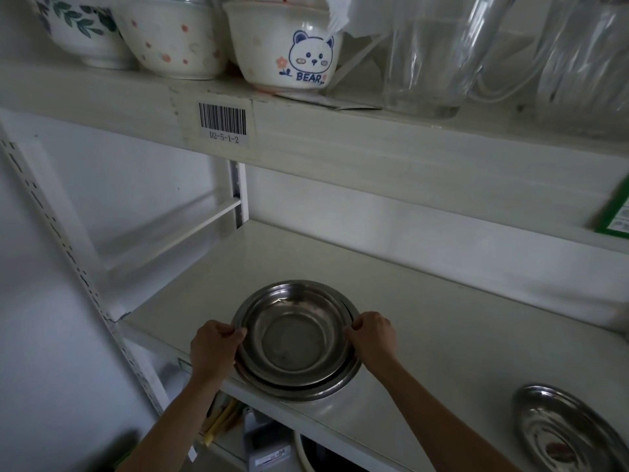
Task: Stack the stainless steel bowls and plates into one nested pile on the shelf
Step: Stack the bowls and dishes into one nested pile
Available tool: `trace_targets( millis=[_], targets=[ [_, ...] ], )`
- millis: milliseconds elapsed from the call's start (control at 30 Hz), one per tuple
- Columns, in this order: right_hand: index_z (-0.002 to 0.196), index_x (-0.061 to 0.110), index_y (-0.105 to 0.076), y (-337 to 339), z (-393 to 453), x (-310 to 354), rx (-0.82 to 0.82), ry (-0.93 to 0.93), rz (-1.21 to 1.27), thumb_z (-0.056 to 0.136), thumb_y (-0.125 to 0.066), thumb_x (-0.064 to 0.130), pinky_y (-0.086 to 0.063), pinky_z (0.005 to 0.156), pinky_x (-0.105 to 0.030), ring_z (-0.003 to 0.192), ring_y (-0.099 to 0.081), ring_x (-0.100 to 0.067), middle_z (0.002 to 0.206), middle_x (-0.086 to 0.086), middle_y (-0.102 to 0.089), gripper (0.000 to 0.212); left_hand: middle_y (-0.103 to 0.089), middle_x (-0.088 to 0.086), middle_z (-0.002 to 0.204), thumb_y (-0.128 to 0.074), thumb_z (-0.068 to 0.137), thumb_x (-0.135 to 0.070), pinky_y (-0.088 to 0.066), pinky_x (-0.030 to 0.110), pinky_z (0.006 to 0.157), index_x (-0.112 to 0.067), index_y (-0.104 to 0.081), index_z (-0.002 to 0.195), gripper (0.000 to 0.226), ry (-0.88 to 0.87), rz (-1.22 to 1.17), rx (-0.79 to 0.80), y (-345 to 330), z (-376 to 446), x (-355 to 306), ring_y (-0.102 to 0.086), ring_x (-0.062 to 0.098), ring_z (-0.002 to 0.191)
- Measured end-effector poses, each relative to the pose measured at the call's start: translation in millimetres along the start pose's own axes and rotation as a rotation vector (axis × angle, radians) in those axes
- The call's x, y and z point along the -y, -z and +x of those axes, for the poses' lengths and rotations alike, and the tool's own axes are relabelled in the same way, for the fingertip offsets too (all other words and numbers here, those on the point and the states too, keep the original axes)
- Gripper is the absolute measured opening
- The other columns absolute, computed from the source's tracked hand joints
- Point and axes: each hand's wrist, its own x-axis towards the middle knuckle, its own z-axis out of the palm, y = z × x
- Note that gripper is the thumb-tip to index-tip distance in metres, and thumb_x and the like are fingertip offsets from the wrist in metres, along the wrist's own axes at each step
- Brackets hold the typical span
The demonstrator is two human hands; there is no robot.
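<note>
Both hands are gripping a steel bowl (295, 333) by its rim, one on each side. The left hand (213, 347) is pinching the left edge with its fingers curled closed over the lip, and the right hand (372, 335) is doing the same on the right edge, thumb and fingers shut on the metal. Holding it at opposite points is probably keeping the bowl level so it drops squarely into what lies beneath.

Under the bowl a wider steel plate (326, 386) is sitting on the near edge of the white shelf (425, 335), its rim showing as a ring around the bowl's near and right sides. The bowl is looking slightly off centre, pushed toward the far left of the plate, so the hands seem to be nudging it into the middle. Whether the bowl is already resting fully in the plate or is a little above it is hard to tell in this dim light.

A second steel plate (565, 434) is lying alone at the near right of the same shelf, well apart from the pile, so it is likely waiting to join.

On the upper shelf, printed ceramic bowls (282, 49) and clear plastic jugs (435, 52) are standing out of the way.
</note>
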Motion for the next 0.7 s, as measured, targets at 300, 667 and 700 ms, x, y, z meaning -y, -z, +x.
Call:
trace_targets(
  millis=[300, 667, 700],
  targets=[
    [0.082, 0.011, -0.064, -7, 1, -1, -0.03, 0.002, -0.035, 0.078, -0.062, 0.019, -0.049, 0.064, -0.031, 0.076, -0.063, -0.023, 0.081, -0.004, -0.066, 0.009, -0.066, 0.002, 0.068, -0.07, 0.082, -0.021, -0.045, 0.026, 0.058, -0.013, -0.061, 0.081, 0.012, 0.004, -0.057, -0.037, -3, -3, -1, -0.064, 0.016, 0.063],
    [0.088, 0.016, -0.059, -14, -1, -19, -0.161, -0.054, 0.298, 0.078, -0.069, 0.025, -0.045, 0.06, -0.031, 0.076, -0.059, -0.018, 0.081, 0.001, -0.063, 0.017, -0.066, 0.01, 0.1, -0.072, 0.081, -0.026, -0.052, 0.043, 0.089, -0.002, -0.059, 0.111, 0.04, 0.095, -0.208, 0.039, -9, 6, 15, -0.063, 0.03, 0.096],
    [0.091, 0.016, -0.058, -16, 1, -21, -0.173, -0.079, 0.327, 0.078, -0.07, 0.028, -0.044, 0.061, -0.03, 0.078, -0.059, -0.018, 0.085, 0.0, -0.063, 0.021, -0.067, 0.011, 0.101, -0.07, 0.083, -0.025, -0.052, 0.045, 0.091, -0.004, -0.062, 0.107, 0.033, 0.106, -0.245, 0.066, -9, 7, 15, -0.064, 0.03, 0.096]
  ],
)
